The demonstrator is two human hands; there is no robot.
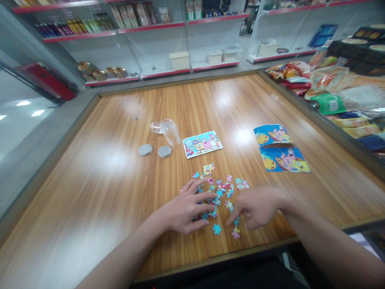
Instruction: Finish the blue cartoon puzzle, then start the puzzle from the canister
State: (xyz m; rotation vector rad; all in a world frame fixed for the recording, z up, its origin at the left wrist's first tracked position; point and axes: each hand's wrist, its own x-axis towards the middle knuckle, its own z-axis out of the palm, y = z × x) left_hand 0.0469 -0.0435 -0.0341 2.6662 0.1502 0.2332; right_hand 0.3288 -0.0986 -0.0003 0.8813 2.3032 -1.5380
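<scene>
My left hand (189, 206) lies over a loose heap of jigsaw puzzle pieces (219, 194), its fingers spread and covering part of the heap. To the right, my right hand (260, 206) has its index finger stretched down close to a few pieces, while its other fingers curl in; I see nothing in it. A light-blue piece (216, 229) and a pink piece (236, 233) lie near the table's front edge. Above the heap sits a small joined cluster with a yellow cartoon face (207, 169). A cartoon picture card (203, 144) rests beyond it.
Two silver round lids (145, 149) and clear plastic containers (169, 130) stand left of the card. A folded blue cartoon sheet (284, 158) lies at right. Packaged snacks (333, 102) are piled beyond the wooden table's (120, 192) right edge. Shelves (156, 48) stand behind.
</scene>
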